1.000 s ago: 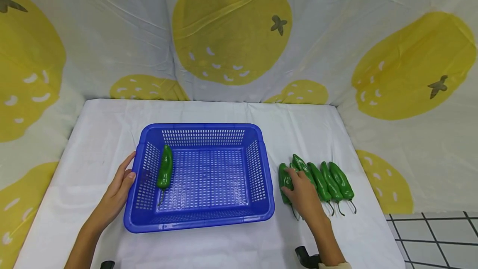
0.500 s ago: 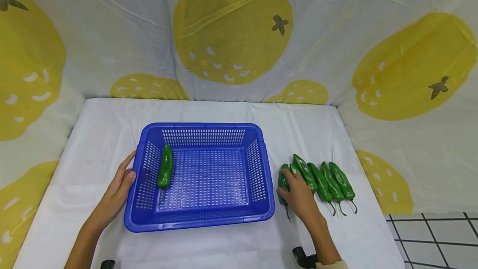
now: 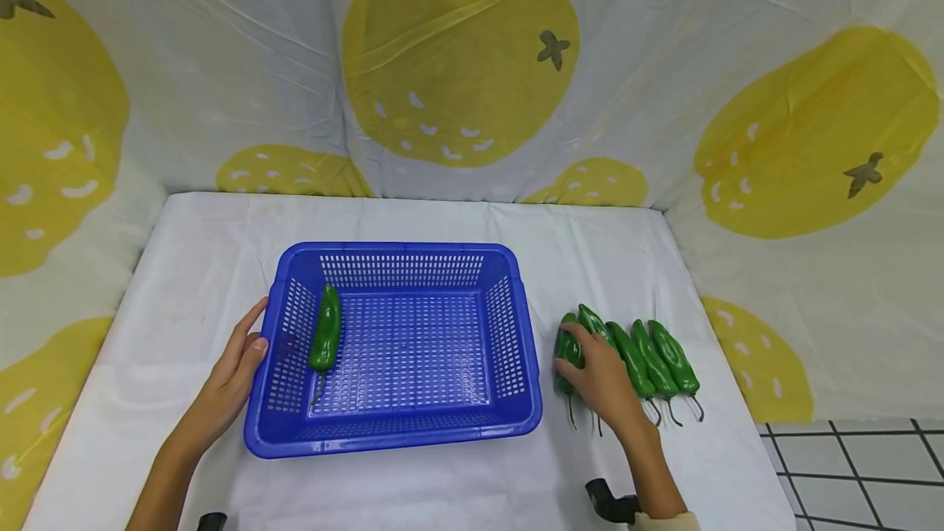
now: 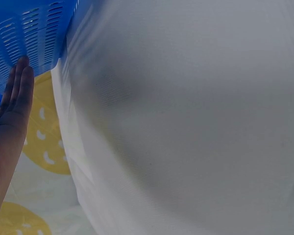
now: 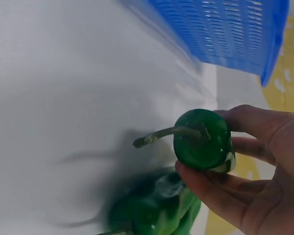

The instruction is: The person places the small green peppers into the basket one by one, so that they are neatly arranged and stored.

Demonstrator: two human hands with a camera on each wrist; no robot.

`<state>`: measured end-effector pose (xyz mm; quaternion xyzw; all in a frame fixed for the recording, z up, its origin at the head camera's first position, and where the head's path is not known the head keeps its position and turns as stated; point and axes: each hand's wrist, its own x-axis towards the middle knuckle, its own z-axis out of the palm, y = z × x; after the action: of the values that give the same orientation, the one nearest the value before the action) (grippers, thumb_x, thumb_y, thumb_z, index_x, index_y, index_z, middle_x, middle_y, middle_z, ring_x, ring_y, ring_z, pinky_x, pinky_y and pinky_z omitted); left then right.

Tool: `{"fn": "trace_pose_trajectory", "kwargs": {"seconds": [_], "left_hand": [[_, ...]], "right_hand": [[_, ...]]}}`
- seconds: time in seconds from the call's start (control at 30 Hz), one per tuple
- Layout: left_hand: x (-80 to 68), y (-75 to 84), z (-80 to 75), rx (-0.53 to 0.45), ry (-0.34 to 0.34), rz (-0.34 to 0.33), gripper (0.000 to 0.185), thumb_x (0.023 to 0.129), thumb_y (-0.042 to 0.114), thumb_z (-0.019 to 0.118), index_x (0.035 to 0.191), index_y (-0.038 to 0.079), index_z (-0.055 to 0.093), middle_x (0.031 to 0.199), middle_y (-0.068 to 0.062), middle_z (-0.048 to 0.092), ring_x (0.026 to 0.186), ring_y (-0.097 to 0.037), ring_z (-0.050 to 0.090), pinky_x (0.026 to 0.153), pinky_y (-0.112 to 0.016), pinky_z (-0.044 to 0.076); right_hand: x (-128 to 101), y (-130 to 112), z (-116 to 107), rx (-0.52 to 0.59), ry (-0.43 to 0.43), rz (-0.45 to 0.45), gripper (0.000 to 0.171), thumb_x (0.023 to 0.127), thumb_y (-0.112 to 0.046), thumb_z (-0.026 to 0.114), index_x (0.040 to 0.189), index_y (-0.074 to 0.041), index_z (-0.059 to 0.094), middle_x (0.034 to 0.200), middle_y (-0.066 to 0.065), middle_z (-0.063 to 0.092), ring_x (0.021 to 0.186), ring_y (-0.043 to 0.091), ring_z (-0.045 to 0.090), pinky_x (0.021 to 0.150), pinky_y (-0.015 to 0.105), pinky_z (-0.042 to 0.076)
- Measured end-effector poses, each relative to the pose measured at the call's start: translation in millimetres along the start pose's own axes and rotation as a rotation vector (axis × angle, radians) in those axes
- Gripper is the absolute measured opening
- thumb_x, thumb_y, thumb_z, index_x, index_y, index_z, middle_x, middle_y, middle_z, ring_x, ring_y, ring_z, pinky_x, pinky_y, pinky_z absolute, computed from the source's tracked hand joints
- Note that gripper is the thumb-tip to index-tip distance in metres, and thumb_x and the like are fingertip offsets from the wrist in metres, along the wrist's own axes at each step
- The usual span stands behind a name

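Note:
My right hand grips a long green pepper between thumb and fingers, its stem pointing toward the wrist camera. In the head view this pepper is at the left end of a row, partly behind the fingers. Several more green peppers lie side by side on the white cloth, next to and beneath the hand. Straight fingers of my left hand touch the left outer wall of a blue plastic basket. Inside the basket, near its left wall, lies one green pepper.
The table is covered with white cloth. Behind it and at both sides hangs a curtain printed with yellow fruit. White floor tiles show at the lower right. A dark curved object is beside the right wrist.
My right hand shifted a little left with the pepper, then back right toward the row. The left hand and the basket have stayed in place.

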<state>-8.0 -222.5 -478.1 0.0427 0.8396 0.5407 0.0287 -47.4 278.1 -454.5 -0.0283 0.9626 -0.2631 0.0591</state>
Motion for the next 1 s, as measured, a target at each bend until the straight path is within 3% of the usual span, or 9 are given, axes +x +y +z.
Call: {"fn": "trace_pose_trajectory", "kwargs": {"seconds": [0.2, 0.37, 0.47, 0.6, 0.87, 1.0], "left_hand": [[0.4, -0.2, -0.4, -0.005, -0.002, -0.003, 0.057, 0.11, 0.019, 0.03, 0.162, 0.024, 0.007, 0.134, -0.025, 0.048, 0.104, 0.007, 0.052, 0.078, -0.05, 0.059], [0.5, -0.1, -0.6, -0.008, 0.0, -0.01, 0.058, 0.11, 0.02, 0.031, 0.162, 0.024, 0.007, 0.134, -0.025, 0.049, 0.104, 0.007, 0.053, 0.078, -0.05, 0.059], [0.3, 0.8, -0.4, -0.012, 0.0, -0.013, 0.057, 0.11, 0.02, 0.031, 0.162, 0.024, 0.007, 0.133, -0.025, 0.049, 0.103, 0.006, 0.053, 0.078, -0.05, 0.059], [0.2, 1.0, -0.5, -0.004, -0.004, -0.01, 0.057, 0.11, 0.02, 0.03, 0.162, 0.025, 0.006, 0.132, -0.025, 0.049, 0.103, 0.007, 0.054, 0.078, -0.05, 0.059], [-0.1, 0.8, 0.1, 0.0, -0.011, -0.006, 0.057, 0.11, 0.022, 0.029, 0.162, 0.027, 0.006, 0.132, -0.027, 0.048, 0.103, 0.009, 0.052, 0.078, -0.053, 0.058], [-0.7, 0.9, 0.7, 0.002, -0.007, -0.011, 0.057, 0.11, 0.022, 0.029, 0.161, 0.028, 0.006, 0.133, -0.026, 0.047, 0.103, 0.009, 0.051, 0.078, -0.053, 0.058]], "right_hand": [[5, 0, -10, 0.052, 0.013, -0.061, 0.055, 0.089, -0.015, 0.075, 0.139, -0.006, 0.053, 0.134, 0.026, 0.057, 0.121, 0.045, 0.054, 0.093, 0.062, 0.047], [10, -4, -20, 0.073, 0.026, -0.087, 0.054, 0.09, -0.018, 0.075, 0.139, -0.008, 0.054, 0.119, 0.022, 0.063, 0.098, 0.035, 0.061, 0.077, 0.05, 0.053], [13, -9, -28, 0.087, 0.023, -0.086, 0.055, 0.091, -0.021, 0.075, 0.14, -0.01, 0.053, 0.106, 0.017, 0.063, 0.079, 0.025, 0.057, 0.062, 0.039, 0.05], [19, -16, -38, 0.101, 0.015, -0.09, 0.056, 0.091, -0.022, 0.074, 0.141, -0.01, 0.052, 0.098, 0.014, 0.06, 0.06, 0.017, 0.048, 0.053, 0.031, 0.044], [29, -28, -47, 0.133, -0.004, -0.102, 0.057, 0.091, -0.022, 0.075, 0.142, -0.013, 0.051, 0.108, 0.014, 0.061, 0.052, 0.016, 0.048, 0.047, 0.03, 0.044], [33, -36, -49, 0.148, -0.02, -0.11, 0.059, 0.091, -0.025, 0.075, 0.144, -0.016, 0.05, 0.099, 0.011, 0.058, 0.051, 0.016, 0.046, 0.044, 0.029, 0.041]]}}
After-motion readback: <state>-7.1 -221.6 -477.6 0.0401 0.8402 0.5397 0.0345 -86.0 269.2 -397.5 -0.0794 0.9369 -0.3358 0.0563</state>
